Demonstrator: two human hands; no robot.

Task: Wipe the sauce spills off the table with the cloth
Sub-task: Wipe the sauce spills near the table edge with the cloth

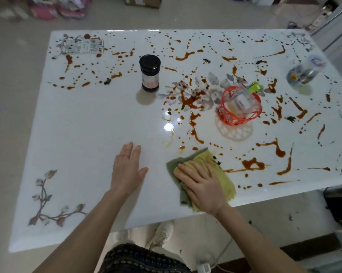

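A yellow and green cloth (226, 175) lies on the white glossy table (83, 123) near its front edge. My right hand (201, 184) presses flat on the cloth with fingers spread. My left hand (127, 169) rests flat on the bare table to the left of the cloth, holding nothing. Brown-orange sauce spills (252, 164) streak and dot the table's right half and far side, with one large smear just right of the cloth and another at the centre (191, 100).
A dark jar with a black lid (150, 72) stands at the table's middle left. An orange plastic basket (240, 107) holding small items sits right of centre. A clear container (302, 72) lies at the far right. A card (85, 46) lies at the far left corner.
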